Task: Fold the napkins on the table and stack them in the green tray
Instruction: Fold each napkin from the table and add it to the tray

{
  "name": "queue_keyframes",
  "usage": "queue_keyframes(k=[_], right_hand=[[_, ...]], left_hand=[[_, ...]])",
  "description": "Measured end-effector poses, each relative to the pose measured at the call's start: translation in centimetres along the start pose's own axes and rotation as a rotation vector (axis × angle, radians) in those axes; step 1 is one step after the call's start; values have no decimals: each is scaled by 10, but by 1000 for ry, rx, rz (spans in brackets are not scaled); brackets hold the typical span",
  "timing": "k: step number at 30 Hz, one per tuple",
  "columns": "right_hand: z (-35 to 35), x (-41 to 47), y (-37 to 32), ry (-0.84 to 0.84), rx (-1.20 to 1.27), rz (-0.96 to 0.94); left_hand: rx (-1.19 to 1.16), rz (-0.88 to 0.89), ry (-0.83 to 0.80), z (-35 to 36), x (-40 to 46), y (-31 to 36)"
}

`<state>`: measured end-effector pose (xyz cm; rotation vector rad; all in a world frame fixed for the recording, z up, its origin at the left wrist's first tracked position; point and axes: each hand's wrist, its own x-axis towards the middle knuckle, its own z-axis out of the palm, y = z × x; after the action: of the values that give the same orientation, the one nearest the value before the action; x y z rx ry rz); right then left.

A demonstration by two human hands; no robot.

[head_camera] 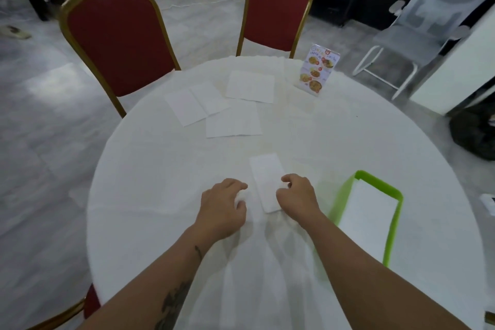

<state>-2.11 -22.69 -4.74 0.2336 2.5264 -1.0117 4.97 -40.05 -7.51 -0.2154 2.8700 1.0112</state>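
Folded napkin (pixel 266 185) sits between my hands, green tray (pixel 392 190) off right
Long axis runs away from me; right hand (pixel 296 193) curled on its edge, nearer; left hand (pixel 225 205) loosely curled, seems empty

Banquet hall — clothed round table (pixel 160 169), menu stand (pixel 318 69)

We see bare white-clothed round tabletop (pixel 150 182) left of both hands and between them and the flat white unfolded napkins (pixel 233 104) farther out. The shallow bright green plastic tray (pixel 345 195) blocks the right side; the upright printed menu stand (pixel 318 69) occupies the far right.
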Motion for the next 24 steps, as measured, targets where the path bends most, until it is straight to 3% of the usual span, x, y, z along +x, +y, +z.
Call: queue_keyframes(k=[6, 9, 12, 19, 24], right_hand=[[2, 10, 5, 70, -176, 27], [2, 18, 0, 46, -86, 43], [3, 24, -8, 30, 121, 100], [4, 34, -8, 61, 307, 130], [-20, 22, -10, 168, 409, 80]], left_hand=[[260, 86, -235, 7, 10, 17], [396, 128, -348, 16, 10, 21], [428, 144, -329, 21, 9, 17], [399, 171, -307, 16, 8, 13], [177, 187, -195, 15, 7, 19]])
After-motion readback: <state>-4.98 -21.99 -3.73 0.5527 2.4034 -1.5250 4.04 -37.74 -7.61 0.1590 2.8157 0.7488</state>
